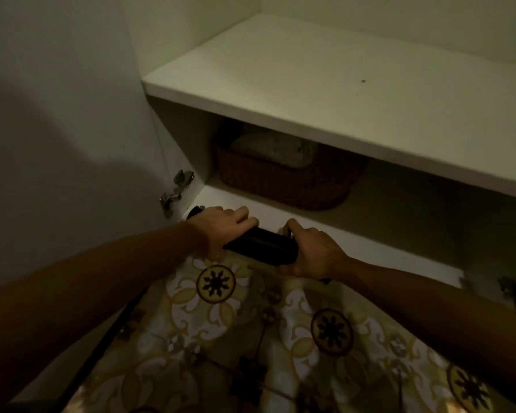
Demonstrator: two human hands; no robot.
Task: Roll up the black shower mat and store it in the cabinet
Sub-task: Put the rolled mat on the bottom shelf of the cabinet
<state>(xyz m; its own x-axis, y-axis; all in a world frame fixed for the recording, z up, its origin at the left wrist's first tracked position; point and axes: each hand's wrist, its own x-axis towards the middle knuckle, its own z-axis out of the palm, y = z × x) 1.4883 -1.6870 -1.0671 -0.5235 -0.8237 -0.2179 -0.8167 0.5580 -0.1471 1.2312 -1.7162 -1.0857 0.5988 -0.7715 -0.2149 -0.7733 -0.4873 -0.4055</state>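
Observation:
The black shower mat (pixel 262 245) is rolled into a tight tube and lies level at the front edge of the white cabinet's bottom shelf (pixel 385 234). My left hand (pixel 224 228) grips the roll near its left end, whose tip pokes out by the cabinet's left wall. My right hand (pixel 313 251) is wrapped around the roll's right part, hiding that end. The light is dim.
A brown wicker basket (pixel 283 183) holding a folded pale towel (pixel 276 150) sits at the back left of the bottom shelf. A white upper shelf (pixel 340 99) overhangs it. The open cabinet door (pixel 72 129) with metal hinges (pixel 176 189) stands left. Patterned floor tiles (pixel 251 338) lie below.

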